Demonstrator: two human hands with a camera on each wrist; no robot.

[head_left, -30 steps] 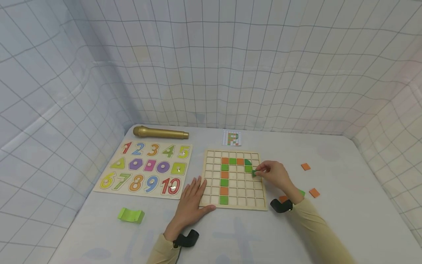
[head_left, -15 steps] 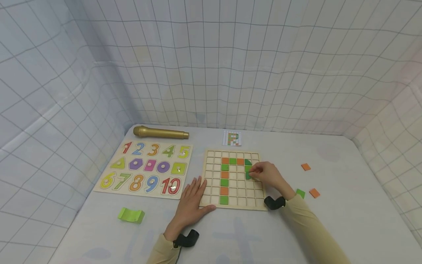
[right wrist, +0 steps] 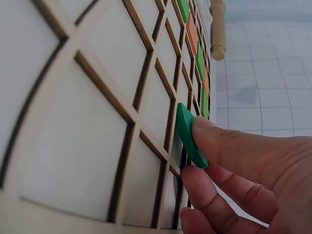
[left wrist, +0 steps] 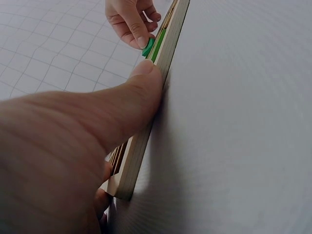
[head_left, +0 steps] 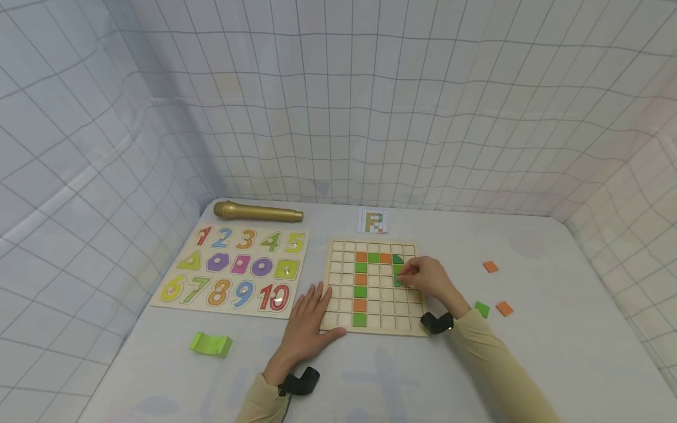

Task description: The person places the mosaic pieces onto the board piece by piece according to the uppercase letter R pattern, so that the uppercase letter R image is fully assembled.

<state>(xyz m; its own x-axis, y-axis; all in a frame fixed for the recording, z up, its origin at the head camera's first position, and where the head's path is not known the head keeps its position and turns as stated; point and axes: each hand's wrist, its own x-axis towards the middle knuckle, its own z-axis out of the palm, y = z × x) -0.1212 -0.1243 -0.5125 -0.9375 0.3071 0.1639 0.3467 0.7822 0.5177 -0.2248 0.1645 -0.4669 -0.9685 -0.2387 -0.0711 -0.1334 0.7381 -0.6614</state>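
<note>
The piece (right wrist: 187,136) is green, the pale board (head_left: 388,306) gridded.

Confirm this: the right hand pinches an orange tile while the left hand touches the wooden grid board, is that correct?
Only the colour is wrong: the right hand pinches a dark green tile, as the right wrist view shows. The left hand does touch the wooden grid board.

In the head view, the right hand (head_left: 430,277) partly hid the dark green piece (head_left: 396,283) and the grid board (head_left: 388,306); the patterned card (head_left: 372,221) was too small to read exactly. In the left wrist view, the left edge cut off the left hand (left wrist: 63,141); in the right wrist view, the top edge cut off the gold microphone (right wrist: 218,29).
</note>
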